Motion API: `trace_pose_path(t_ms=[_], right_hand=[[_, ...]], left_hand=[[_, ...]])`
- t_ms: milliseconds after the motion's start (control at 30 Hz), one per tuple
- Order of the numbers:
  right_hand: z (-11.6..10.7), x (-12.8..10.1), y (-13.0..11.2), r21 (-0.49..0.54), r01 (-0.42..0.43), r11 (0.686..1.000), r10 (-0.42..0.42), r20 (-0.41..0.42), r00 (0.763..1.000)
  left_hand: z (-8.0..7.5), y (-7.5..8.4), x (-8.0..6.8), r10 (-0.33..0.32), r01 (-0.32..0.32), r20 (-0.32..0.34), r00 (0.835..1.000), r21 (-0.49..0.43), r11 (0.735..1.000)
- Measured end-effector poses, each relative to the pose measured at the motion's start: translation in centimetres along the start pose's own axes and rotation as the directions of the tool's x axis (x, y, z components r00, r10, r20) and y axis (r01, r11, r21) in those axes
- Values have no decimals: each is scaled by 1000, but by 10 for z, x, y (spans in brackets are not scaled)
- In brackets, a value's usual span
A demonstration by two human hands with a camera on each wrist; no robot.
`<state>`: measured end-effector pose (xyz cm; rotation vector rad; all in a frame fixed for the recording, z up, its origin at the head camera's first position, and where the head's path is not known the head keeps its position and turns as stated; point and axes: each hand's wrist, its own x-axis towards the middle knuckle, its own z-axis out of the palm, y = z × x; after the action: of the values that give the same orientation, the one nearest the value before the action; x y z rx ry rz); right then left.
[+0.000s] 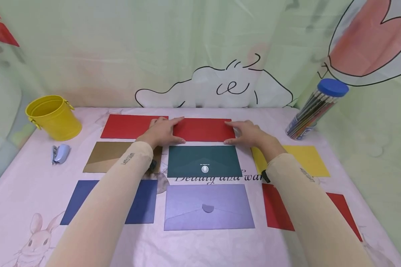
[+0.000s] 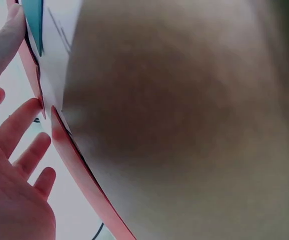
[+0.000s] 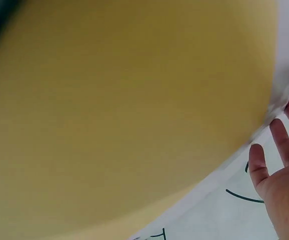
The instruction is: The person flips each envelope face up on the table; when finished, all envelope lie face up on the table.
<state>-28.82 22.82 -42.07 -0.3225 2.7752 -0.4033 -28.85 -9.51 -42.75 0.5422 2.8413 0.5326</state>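
Head view: our left grip (image 1: pixel 162 132) and right grip (image 1: pixel 248 133), unclenched, touch the rear-centre red paper rectangle (image 1: pixel 202 129); our beige sleeve (image 1: pixel 101 207) partly hides gold paper (image 1: pixel 107 154).

left fingers (image 1: pixel 175 121), right fingers (image 1: pixel 233 141) at opposite ends of red envelope (image 1: pixel 202 130), green envelope (image 1: pixel 204 157) nearer, yellow bucket (image 1: pixel 61 124)

Bright head view, blurred wrist-view foregrounds

Pale green backdrop (image 1: pixel 120 40) (black-outlined cartoons (image 1: pixel 204 87)), pinkish tablecloth (image 1: pixel 207 248), soft light
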Motion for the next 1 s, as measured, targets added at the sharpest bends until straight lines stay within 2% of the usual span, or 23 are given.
trace_pose_path(t_ms=[300,567,700,800,900,1000], right_hand=[[1,-5,2,-124,73,990,-73,-1,997],[-8,-12,2,-118,106,987,-108,-8,994],[-10,-13,3,-75,125,989,-129,-40,991],[-11,-14,2,-36,140,990,-142,-71,987],[-12,-15,-1,-3,124,992,-124,-95,988],[-12,-13,-4,29,105,994,-100,-131,986]], left_hand=[[1,0,-6,53,-54,13,998,74,996],[-3,-7,-6,112,-111,-3,994,75,991],[-4,-13,-6,109,-106,-55,993,54,993],[-5,-14,-6,92,-91,-121,988,11,996],[-6,-13,-6,87,-95,-193,977,-36,995],[-7,-12,-6,96,-110,-247,964,-44,993]])
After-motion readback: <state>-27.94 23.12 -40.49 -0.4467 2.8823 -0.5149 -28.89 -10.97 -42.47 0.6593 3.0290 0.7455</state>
